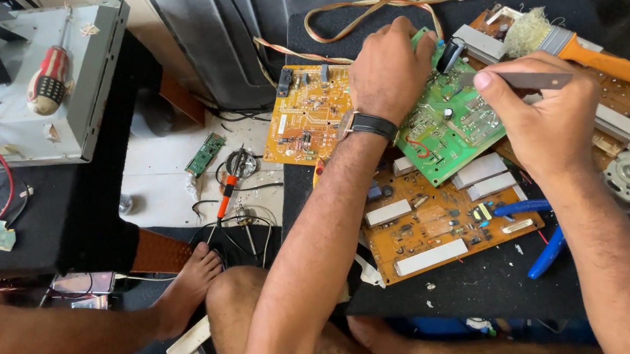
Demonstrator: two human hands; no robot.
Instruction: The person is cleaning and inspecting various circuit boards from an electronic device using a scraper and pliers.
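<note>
The left hand (pixel 390 68) curls over the far edge of a green circuit board (pixel 447 124), gripping it. The right hand (pixel 545 115) pinches grey tweezers (pixel 531 80) above the board's right side. Orange boards (pixel 425 224) crowd every edge, leaving little open room.

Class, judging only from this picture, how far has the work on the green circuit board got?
Done: the green circuit board lies bare atop orange boards. In hand: the left hand steadies its top edge; the right hand pinches slim grey metal tweezers over it. Left: its parts look mounted; blue-handled pliers lie unused.
</note>
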